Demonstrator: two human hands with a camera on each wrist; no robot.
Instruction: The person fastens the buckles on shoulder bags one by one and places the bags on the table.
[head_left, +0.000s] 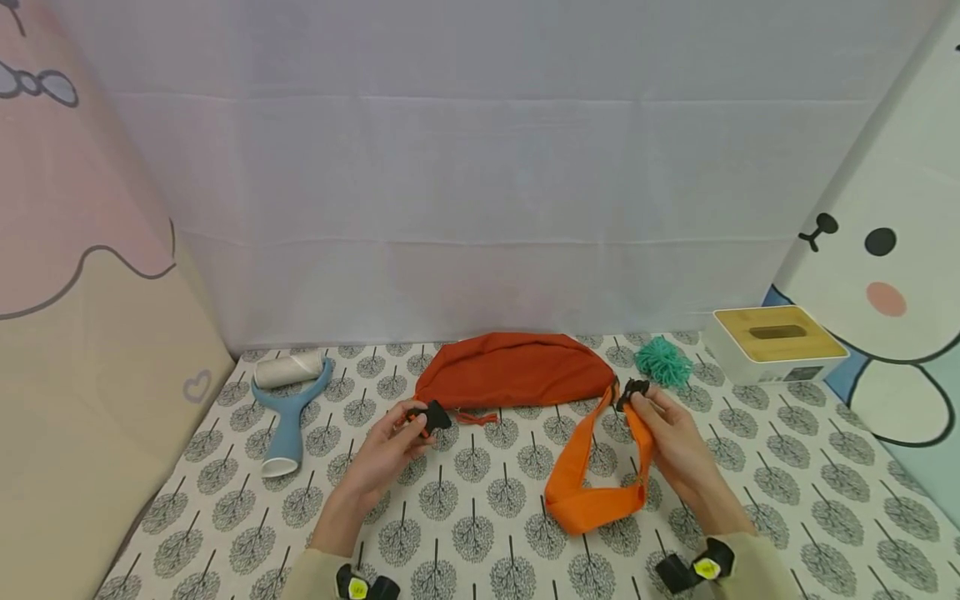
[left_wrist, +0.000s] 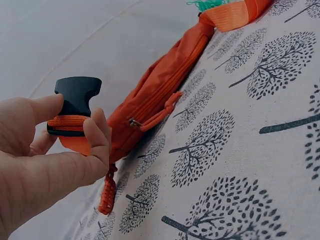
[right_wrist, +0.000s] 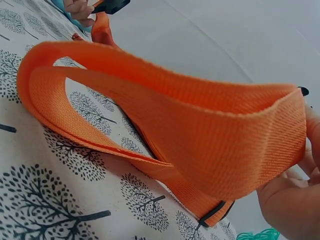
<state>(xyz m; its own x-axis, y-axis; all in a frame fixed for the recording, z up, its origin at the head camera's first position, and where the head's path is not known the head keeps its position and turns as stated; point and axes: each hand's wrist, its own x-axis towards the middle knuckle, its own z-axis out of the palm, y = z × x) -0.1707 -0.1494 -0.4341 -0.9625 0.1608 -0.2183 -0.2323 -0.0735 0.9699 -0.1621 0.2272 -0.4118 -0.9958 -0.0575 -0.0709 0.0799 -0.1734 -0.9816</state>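
A red-orange waist bag [head_left: 517, 371] lies at the back middle of the table, its zip and corded pulls showing in the left wrist view. At its left end, my left hand [head_left: 375, 467] pinches a black buckle half [left_wrist: 77, 95] between thumb and fingers, with short orange webbing through its base. By the bag's right end, my right hand [head_left: 678, 446] grips the other black buckle half [head_left: 635, 392]. From there the long orange strap [head_left: 592, 508] hangs in a loop toward the table. In the right wrist view the strap hides that buckle almost entirely.
To the left lies a blue lint roller [head_left: 288, 425] with a white roll. A teal yarn pompom [head_left: 663, 362] sits behind my right hand. Farther right stands a white tissue box [head_left: 776, 333] with a wooden lid. A pale curtain [head_left: 480, 183] closes off the back.
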